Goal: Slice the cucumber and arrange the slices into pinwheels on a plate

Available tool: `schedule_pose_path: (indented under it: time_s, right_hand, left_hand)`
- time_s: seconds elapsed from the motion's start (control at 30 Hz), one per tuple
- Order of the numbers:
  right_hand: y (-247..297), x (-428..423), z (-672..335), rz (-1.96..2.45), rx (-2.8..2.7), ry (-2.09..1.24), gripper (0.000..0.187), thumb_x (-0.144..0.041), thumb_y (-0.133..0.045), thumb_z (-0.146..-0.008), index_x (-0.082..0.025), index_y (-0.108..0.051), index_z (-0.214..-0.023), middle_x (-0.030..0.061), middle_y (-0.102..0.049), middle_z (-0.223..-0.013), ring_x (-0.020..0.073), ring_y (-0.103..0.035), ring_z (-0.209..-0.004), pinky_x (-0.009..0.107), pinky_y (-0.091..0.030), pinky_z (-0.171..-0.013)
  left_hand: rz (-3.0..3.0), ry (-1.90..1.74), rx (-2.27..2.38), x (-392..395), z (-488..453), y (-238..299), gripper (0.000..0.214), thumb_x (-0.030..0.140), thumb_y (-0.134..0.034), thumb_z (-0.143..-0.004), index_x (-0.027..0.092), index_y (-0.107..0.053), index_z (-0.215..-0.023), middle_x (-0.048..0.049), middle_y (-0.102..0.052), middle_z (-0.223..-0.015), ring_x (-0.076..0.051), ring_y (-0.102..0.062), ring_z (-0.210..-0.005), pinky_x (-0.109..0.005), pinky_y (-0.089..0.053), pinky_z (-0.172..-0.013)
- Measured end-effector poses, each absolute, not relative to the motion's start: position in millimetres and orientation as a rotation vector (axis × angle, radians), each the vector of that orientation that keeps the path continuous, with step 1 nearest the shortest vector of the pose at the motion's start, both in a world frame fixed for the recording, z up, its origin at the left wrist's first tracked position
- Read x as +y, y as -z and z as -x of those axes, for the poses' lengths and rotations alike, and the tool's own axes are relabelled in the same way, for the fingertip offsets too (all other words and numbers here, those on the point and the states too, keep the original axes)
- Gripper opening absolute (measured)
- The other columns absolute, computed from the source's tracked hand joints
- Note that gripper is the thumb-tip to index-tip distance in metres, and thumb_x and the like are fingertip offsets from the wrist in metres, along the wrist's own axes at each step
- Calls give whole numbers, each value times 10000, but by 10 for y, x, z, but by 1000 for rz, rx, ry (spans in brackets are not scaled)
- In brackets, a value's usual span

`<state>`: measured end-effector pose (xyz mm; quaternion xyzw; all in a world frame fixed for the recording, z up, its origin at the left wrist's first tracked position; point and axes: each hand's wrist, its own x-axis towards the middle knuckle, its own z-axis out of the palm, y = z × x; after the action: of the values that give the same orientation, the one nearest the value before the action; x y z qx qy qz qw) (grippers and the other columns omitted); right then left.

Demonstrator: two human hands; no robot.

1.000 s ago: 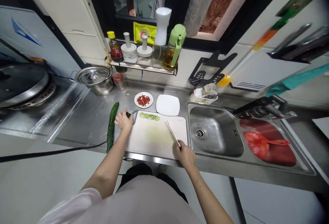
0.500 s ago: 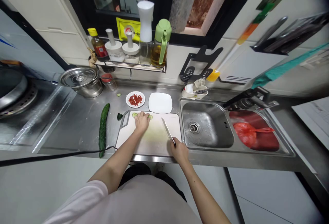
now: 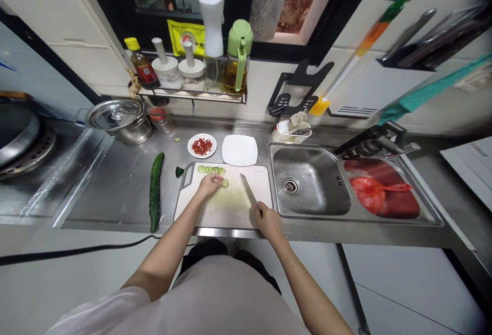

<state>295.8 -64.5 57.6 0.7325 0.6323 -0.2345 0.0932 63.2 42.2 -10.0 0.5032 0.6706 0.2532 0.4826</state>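
Pinched in the fingertips of my left hand (image 3: 209, 185) is a pale green cucumber slice (image 3: 225, 183), over the white cutting board (image 3: 230, 212). Just beyond it, a row of overlapping cucumber slices (image 3: 211, 170) lies along the board's far edge. My right hand (image 3: 269, 221) is wrapped round the handle of a kitchen knife (image 3: 249, 190), its blade pointing away over the board's right side. A whole cucumber (image 3: 155, 191) rests on the counter to the left, and a dark green cucumber end (image 3: 179, 171) sits beside the board's handle.
Behind the board stand a plate of chopped red pieces (image 3: 202, 145) and a white square plate (image 3: 239, 150). The sink (image 3: 311, 186) is to the right, with a red plastic bag (image 3: 369, 194) in its second basin. A lidded steel pot (image 3: 123, 122) stands back left.
My left hand has drawn back from the row of slices toward me, uncovering it, and now holds one slice at its fingertips. The right hand and knife have hardly moved.
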Motion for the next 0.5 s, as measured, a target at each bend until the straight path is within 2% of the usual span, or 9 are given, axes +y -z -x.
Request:
schedule_pose_path:
  time_s: [0.1,0.33,0.5]
  right_hand:
    - [-638,-653,-2885,-2080,1914,730,368,-350,-304,-984,-220,-574,-1197,85,-710,-965,200,-642,-893,258,-344,-690]
    - [-711,-688,-2592,-1818,2042,765,324,-323,-289,-986,-204,-563,-1111,93,-701,-944,211,-649,-875,271,-351,-692]
    - [-746,-685,-2432,-1713,2093,740,324,-295,-276,-987,-192,-556,-1114,103,-702,-919,218,-654,-895,282,-364,-716]
  left_hand:
    - [-1236,-501,1657,261,-479,104,236,302,-691,-694,193,-672,-904,19,-652,-659,-134,-590,-649,-248,-431,-650]
    - [-1475,-293,1939,98,-331,0,222,222,-589,-764,272,-651,-972,30,-710,-829,-174,-625,-862,-325,-374,-856]
    - [-1509,-261,2011,86,-338,13,194,253,-575,-794,269,-640,-976,1,-708,-896,-209,-610,-948,-346,-353,-861]
